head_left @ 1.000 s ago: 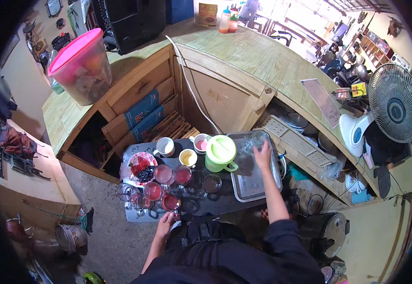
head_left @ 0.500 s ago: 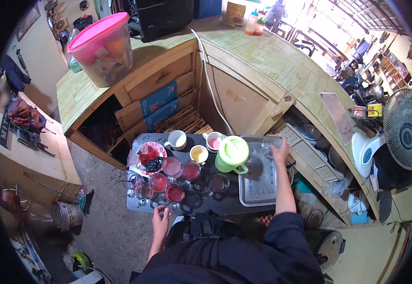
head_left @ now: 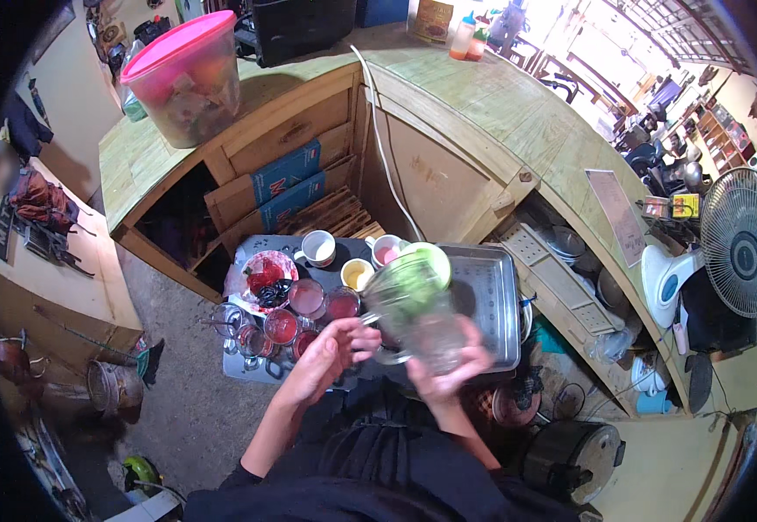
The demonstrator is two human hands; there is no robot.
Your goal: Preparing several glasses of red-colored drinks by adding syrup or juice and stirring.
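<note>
A clear pitcher (head_left: 438, 339) with a handle is tilted above the table, slightly blurred by motion. My right hand (head_left: 452, 370) is closed around its lower end. Beside its handle is my left hand (head_left: 331, 361), fingers apart and curved toward the pitcher; whether they touch it is unclear. Behind the pitcher, a green lidded jug (head_left: 433, 261) is partly hidden. Glass mugs with red liquid, such as this mug (head_left: 281, 326), stand at the left. Further back are a white cup (head_left: 318, 249), a yellowish cup (head_left: 358, 275) and a cup with pink contents (head_left: 386, 250).
A metal tray (head_left: 502, 304) lies on the dark table's right side. A plate (head_left: 251, 264) holds red stuff and a black bundle. Around the table runs a wooden counter (head_left: 483, 113) bearing a pink-lidded tub (head_left: 189, 87) and a fan (head_left: 741, 244). A large pot (head_left: 561, 457) stands at the lower right.
My right hand has lifted the clear pitcher off the tray and brought it left, toward my body. My left hand has risen from the table's front edge to meet it.
</note>
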